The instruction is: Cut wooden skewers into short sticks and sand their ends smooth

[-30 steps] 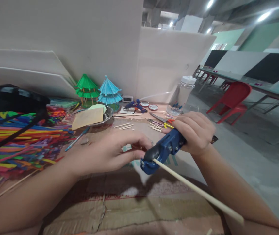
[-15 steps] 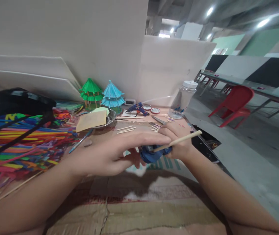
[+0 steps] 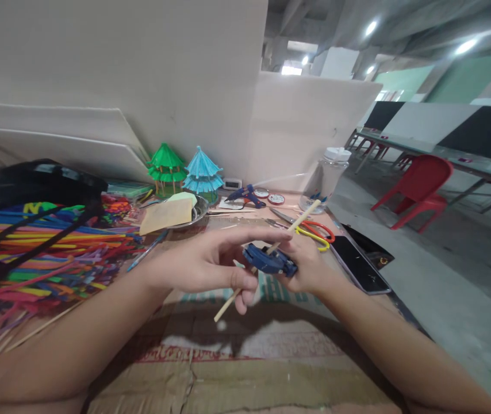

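A dark blue tool point(image 3: 269, 260) is in my right hand point(image 3: 308, 267), whose fingers are wrapped round its right end. A thin pale wooden stick point(image 3: 303, 217) passes slantwise through the tool, its upper end pointing up right and its lower end down left. My left hand point(image 3: 211, 261) holds the stick below the tool between thumb and fingers, while its index finger stretches over the top toward my right hand. Part of the tool's handle is hidden by my right hand.
Colourful strips point(image 3: 56, 253) and a black bag point(image 3: 56, 184) lie left. Behind are a metal bowl point(image 3: 202, 210), green point(image 3: 165, 167) and blue point(image 3: 202, 169) paper towers, a glue gun point(image 3: 248, 196) and a bottle point(image 3: 329, 172). Scissors point(image 3: 317, 231) and a phone point(image 3: 357, 264) lie right.
The stick now slants more steeply and reaches out below the tool. The blue tool has tilted and risen slightly. My right hand has shifted, leaving the scissors' handles in view.
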Demonstrator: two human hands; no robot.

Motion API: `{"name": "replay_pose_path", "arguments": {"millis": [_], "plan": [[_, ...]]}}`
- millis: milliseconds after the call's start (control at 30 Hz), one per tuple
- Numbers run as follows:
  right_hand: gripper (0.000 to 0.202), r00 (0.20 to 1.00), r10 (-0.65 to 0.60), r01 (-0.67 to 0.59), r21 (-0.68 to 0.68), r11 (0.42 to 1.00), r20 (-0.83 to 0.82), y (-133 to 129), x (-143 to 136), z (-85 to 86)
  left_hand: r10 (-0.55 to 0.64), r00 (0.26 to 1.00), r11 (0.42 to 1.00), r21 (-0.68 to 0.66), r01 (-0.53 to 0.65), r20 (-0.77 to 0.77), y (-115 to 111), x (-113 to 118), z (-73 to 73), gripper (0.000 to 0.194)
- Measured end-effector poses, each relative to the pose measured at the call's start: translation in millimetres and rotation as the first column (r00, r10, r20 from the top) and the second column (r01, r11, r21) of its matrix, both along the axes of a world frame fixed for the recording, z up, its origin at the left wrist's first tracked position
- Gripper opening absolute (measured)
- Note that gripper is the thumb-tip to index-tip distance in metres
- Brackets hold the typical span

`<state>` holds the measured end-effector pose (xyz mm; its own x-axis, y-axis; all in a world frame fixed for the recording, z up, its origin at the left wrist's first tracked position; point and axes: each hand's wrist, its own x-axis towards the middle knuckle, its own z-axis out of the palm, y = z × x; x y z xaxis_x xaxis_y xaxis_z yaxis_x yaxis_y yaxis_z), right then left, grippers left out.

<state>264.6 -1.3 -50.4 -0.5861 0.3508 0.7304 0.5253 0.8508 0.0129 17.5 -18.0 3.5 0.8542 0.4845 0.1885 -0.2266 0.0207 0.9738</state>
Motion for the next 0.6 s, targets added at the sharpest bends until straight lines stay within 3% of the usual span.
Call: {"name": "replay_pose_path", "arguments": {"millis": [200, 267, 333, 433, 533, 600], "plan": [[0.016, 0.999, -0.023, 0.021, -0.071, 0.997, -0.026, 4, -1, -4.6, 0.055, 0.998, 0.996, 0.074, -0.055, 0.008, 9, 1, -2.1, 0.057], [0.018, 0.999, -0.033, 0.034, -0.067, 0.997, 0.010, 9, 1, -0.7, 0.074, 0.997, 0.986, 0.152, -0.075, 0.013, 16, -8, 2.1, 0.059], [0.020, 0.999, -0.041, 0.041, 0.001, 0.999, 0.034, 15, 8, 6.5, 0.170, 0.985, 0.950, 0.267, -0.163, -0.002, 27, -21, 6.2, 0.062], [0.027, 0.994, -0.099, 0.103, 0.118, 0.988, -0.040, 22, 26, 23.5, 0.401, 0.904, 0.818, 0.501, -0.282, -0.147, 47, -37, 1.3, 0.058], [0.019, 0.956, -0.207, 0.241, 0.151, 0.959, -0.207, 23, 43, 43.0, 0.477, 0.799, 0.680, 0.729, -0.072, -0.366, 66, -27, -22.5, 0.054], [0.011, 0.919, -0.267, 0.324, 0.168, 0.931, -0.291, 22, 52, 52.5, 0.483, 0.782, 0.488, 0.863, 0.133, -0.394, 76, -3, -41.8, 0.052]]}}
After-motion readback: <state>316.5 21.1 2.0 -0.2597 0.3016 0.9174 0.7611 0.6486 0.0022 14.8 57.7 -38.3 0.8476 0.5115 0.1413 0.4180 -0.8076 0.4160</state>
